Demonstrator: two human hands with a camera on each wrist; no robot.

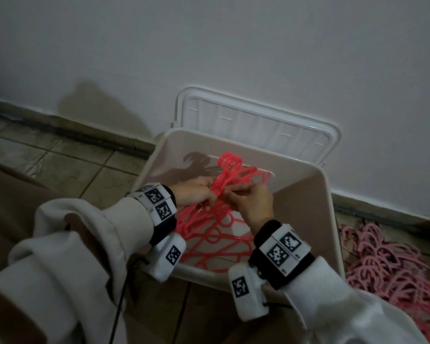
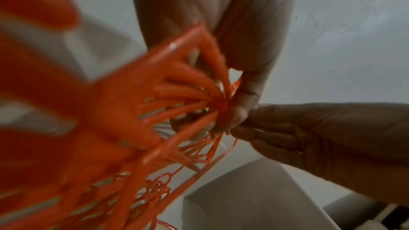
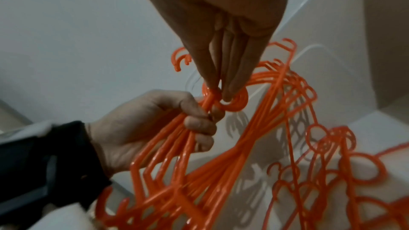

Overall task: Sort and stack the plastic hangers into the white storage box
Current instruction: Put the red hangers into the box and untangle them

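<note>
**Hanger bundle held over open box: handling assessment**

Location. A bundle of red hangers [image 1: 230, 175] is held above the white storage box [image 1: 332, 219], centre of the head view. More red hangers [image 1: 216, 244] lie loose on the box floor, lower centre. A separate heap of pink hangers [image 1: 387, 264] sits on the tiled floor at lower right, outside the box. The lid [image 1: 256, 120] leans against the wall behind.

Grip. The left hand [image 3: 155, 121] has its fingers curled tight around the gathered necks of the bundle, seen at centre left of the right wrist view. The right hand [image 3: 225, 24] reaches down from the top of that frame, fingertips [image 3: 232, 86] pinching one hook ring at the top of the bundle.

Handling, as judged. The hangers look thin, light and rigid, with a glossy finish likely to slide under a loose hold. Open hooks and notched shoulders are apt to snag on neighbours. The necks just below the hooks appear the soundest place to hold, since all pieces converge there. The thin bars could presumably snap if a tangle is forced.

Status. Stacking appears partway done; the pink heap is not yet boxed.
</note>
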